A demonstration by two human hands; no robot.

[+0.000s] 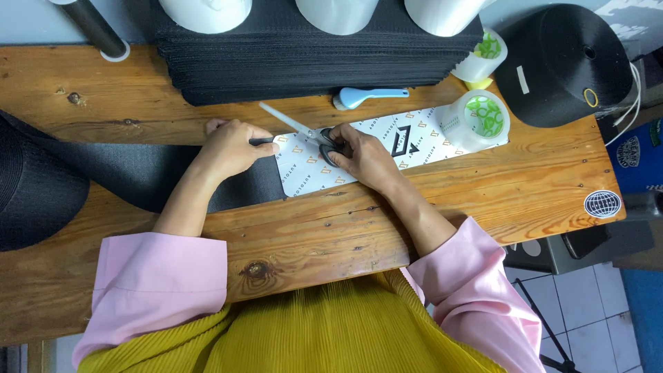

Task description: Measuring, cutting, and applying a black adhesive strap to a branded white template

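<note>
My right hand [362,155] grips a pair of scissors [304,130] by the black handles, blades open and pointing up-left over the left end of a white printed strip [414,138] lying on the wooden table [414,207]. My left hand [231,146] presses on a wide black webbing band [138,173] just left of the strip, fingertips near the strip's left edge. The webbing runs left to a big black roll [34,186].
A stack of black fabric pieces [311,55] lies at the back with white spools on it. Two clear tape rolls [483,117] stand on the strip's right end, a blue-handled tool [366,97] behind it, a black thread cone [566,62] at right.
</note>
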